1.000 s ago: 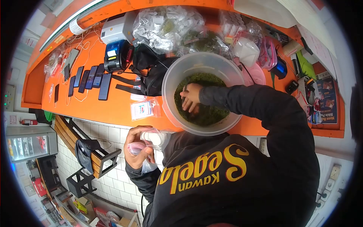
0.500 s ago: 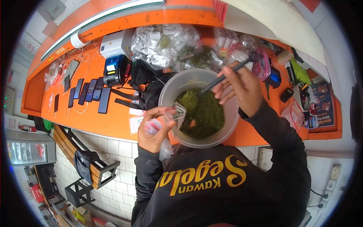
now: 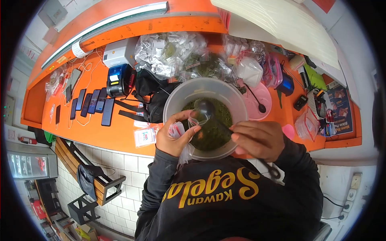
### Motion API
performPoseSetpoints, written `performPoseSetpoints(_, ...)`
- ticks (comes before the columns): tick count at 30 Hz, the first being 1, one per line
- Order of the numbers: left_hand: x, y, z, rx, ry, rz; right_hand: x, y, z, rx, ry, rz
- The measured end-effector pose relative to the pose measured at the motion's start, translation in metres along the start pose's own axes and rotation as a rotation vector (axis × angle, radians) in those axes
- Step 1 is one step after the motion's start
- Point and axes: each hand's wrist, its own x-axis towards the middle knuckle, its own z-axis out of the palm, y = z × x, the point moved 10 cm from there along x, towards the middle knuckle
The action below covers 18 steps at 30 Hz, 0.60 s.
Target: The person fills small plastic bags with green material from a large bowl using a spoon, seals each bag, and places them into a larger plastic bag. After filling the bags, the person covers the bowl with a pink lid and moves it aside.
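Note:
In my left hand (image 3: 173, 138) I pinch a small clear plastic bag (image 3: 196, 120) near its mouth, with more folded plastic bunched in the palm. My right hand (image 3: 257, 139) is closed around the handle of a black ladle (image 3: 206, 109). The ladle's bowl is tilted right at the bag's mouth; what it contains is hidden. Below both hands stands a translucent plastic tub (image 3: 173, 100), close against my body. Chopped dark green leafy stuff (image 3: 215, 138) covers its bottom.
Several phones (image 3: 93, 101) and a blue-black device (image 3: 119, 80) lie left on the orange counter (image 3: 86, 130). A black bag (image 3: 157, 98) touches the tub's left side. Behind are filled plastic bags (image 3: 171, 54). At right sit a pink basin (image 3: 263, 114) with a black spoon and a wire basket (image 3: 317, 104).
My right hand has lowered and turned, bringing the ladle's bowl up out of the green leaves to the bag. My left hand still holds the bag and has shifted slightly right.

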Motion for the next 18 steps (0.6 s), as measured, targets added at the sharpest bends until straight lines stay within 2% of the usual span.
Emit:
performPoseSetpoints(2,-0.001,0.001,0.000,-0.009,0.001,0.038,0.000,0.006,-0.002,0.003,0.008,0.015)
performPoseSetpoints(4,-0.001,0.007,0.001,-0.018,0.000,0.081,-0.009,0.049,0.010,0.041,-0.051,0.358)
performPoseSetpoints(5,-0.002,0.018,0.000,0.051,0.012,0.152,-0.014,0.062,0.024,0.002,-0.147,0.508)
performPoseSetpoints(6,-0.004,0.028,0.001,0.121,0.021,0.223,-0.015,0.064,0.031,-0.002,-0.141,0.505)
performPoseSetpoints(8,-0.007,0.033,0.003,0.174,0.030,0.246,-0.024,0.077,0.052,0.229,-0.156,0.635)
performPoseSetpoints(10,-0.010,0.039,0.005,0.227,0.047,0.268,-0.009,0.074,0.050,0.310,-0.103,0.630)
performPoseSetpoints(12,-0.012,0.039,0.006,0.150,0.036,0.223,0.002,0.072,0.047,0.398,-0.048,0.624)
performPoseSetpoints(14,-0.015,0.040,0.004,0.114,0.026,0.192,0.007,0.071,0.058,0.531,-0.134,0.647)
performPoseSetpoints(16,-0.016,0.026,0.000,0.001,0.019,0.020,0.009,0.073,0.059,0.576,-0.101,0.631)
performPoseSetpoints(18,-0.015,0.028,-0.002,-0.085,0.032,0.065,0.013,0.072,0.057,0.625,-0.073,0.614)
